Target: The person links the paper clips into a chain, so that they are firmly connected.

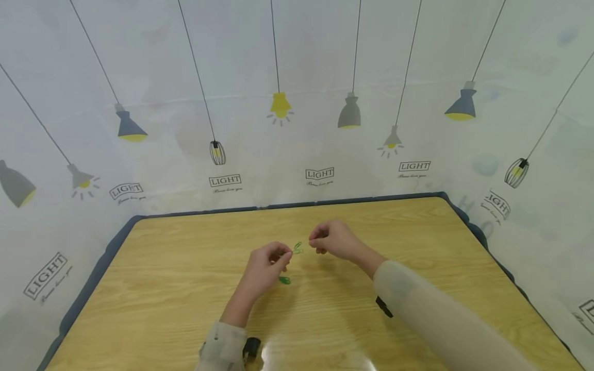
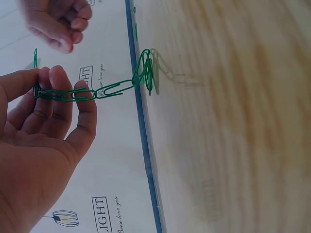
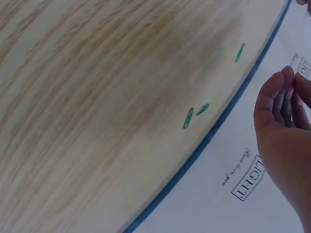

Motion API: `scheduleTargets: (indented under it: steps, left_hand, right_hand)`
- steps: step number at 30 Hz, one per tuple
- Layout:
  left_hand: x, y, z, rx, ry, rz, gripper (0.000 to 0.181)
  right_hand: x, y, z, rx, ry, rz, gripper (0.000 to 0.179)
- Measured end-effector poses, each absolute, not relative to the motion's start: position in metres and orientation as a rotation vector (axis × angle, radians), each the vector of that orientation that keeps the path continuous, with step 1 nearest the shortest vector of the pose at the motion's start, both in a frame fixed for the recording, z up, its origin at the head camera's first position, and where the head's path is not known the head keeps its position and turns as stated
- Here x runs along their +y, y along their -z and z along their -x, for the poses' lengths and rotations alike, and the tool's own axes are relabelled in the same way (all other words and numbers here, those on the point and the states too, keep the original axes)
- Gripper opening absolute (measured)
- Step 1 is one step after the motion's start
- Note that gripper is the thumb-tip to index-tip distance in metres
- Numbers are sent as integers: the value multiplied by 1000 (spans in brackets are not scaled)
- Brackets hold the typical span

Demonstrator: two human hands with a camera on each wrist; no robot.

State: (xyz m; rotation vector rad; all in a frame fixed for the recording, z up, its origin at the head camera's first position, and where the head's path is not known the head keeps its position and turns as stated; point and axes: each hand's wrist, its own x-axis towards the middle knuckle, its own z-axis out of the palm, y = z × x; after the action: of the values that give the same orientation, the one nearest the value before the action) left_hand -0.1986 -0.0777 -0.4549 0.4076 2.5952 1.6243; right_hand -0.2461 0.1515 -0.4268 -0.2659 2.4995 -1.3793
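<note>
A chain of linked green paper clips (image 2: 114, 89) hangs from my left hand (image 2: 43, 116), whose thumb and fingertips pinch one end of it. One clip (image 2: 35, 57) sticks out past the thumb. The chain's lower end (image 1: 284, 280) shows below the left hand (image 1: 263, 270) in the head view. To the right, apart from the chain, my right hand (image 1: 336, 240) is raised with curled fingers, thumb tip against forefinger. Nothing shows between those fingertips. Several loose green paper clips (image 3: 188, 118) lie on the table beyond the hands.
The wood-grain table (image 1: 176, 273) has a dark blue edge (image 1: 223, 210) along its far side and flanks. Behind it hangs a pale backdrop (image 1: 315, 62) printed with lamps and the word LIGHT. A dark strap (image 1: 251, 348) is on the left sleeve.
</note>
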Motion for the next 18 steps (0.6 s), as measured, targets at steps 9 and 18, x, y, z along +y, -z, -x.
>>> scheduleTargets:
  steps: [9, 18]
  left_hand:
    - [-82, 457, 198, 2586, -1630, -396, 20]
    - [-84, 453, 201, 2564, -1634, -383, 18]
  right_hand:
    - [137, 456, 269, 2554, 1241, 200, 11]
    - [136, 481, 284, 2565, 1224, 192, 22]
